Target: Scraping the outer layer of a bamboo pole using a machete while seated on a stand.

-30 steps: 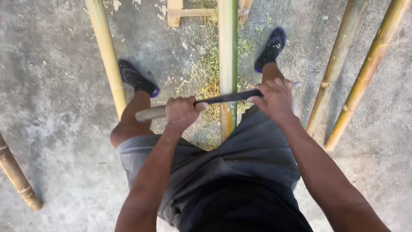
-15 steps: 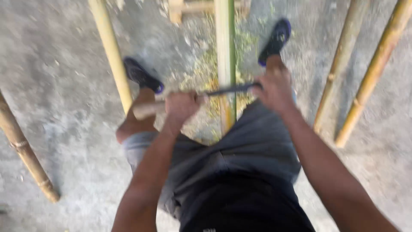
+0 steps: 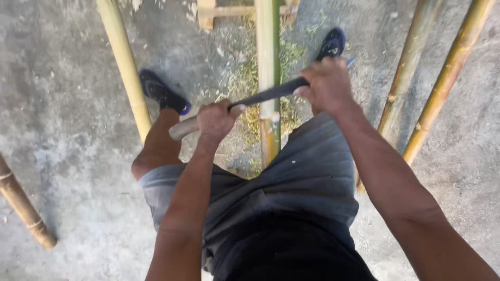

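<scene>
In the head view, the left hand (image 3: 216,120) is clenched around the pale rounded wooden handle (image 3: 183,128) of a long dark metal blade (image 3: 271,94), and the right hand (image 3: 327,83) is closed over the blade's far end. The tool lies crosswise on the green-yellow bamboo pole (image 3: 269,67) that runs down the middle of the frame between the person's legs. Gripping both ends lets the blade sit level across the pole, and standing astride seems to hold the pole steady.

The pole is glossy and green along its upper stretch and turns yellow-brown just below the blade, near a node. Pale green shavings (image 3: 245,83) lie scattered on the grey concrete floor (image 3: 62,104) around it. At the top of the frame the pole rests on a small light wooden frame (image 3: 219,11).

Dark blue shoes (image 3: 162,92) sit either side. Other yellow bamboo poles lie at the upper left (image 3: 125,62), lower left (image 3: 21,205) and right (image 3: 442,83).
</scene>
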